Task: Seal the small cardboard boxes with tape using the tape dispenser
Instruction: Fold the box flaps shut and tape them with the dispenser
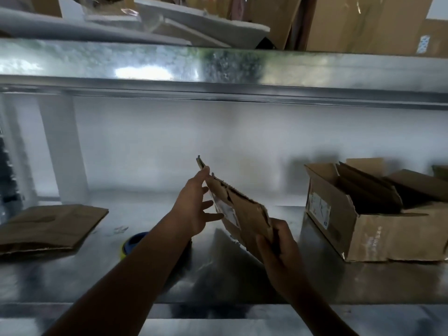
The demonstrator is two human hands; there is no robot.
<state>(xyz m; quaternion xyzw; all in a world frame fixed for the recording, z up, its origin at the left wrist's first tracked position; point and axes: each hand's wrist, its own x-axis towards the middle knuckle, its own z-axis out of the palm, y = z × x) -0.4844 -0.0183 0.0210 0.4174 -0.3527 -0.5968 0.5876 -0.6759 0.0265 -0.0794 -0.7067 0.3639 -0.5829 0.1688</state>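
Observation:
A flattened small cardboard box (244, 214) with a white label is held tilted above the metal shelf (218, 275), in the middle of the view. My right hand (278, 246) grips its near lower end. My left hand (196, 204) touches its far upper edge with spread, nearly straight fingers. A blue and yellow tape dispenser (131, 243) sits on the shelf, mostly hidden under my left forearm.
A large open carton (368, 229) holding more flattened boxes stands at the right. A flat piece of cardboard (48, 226) lies at the left. An upper metal shelf (218, 66) with stacked cardboard and foam hangs overhead.

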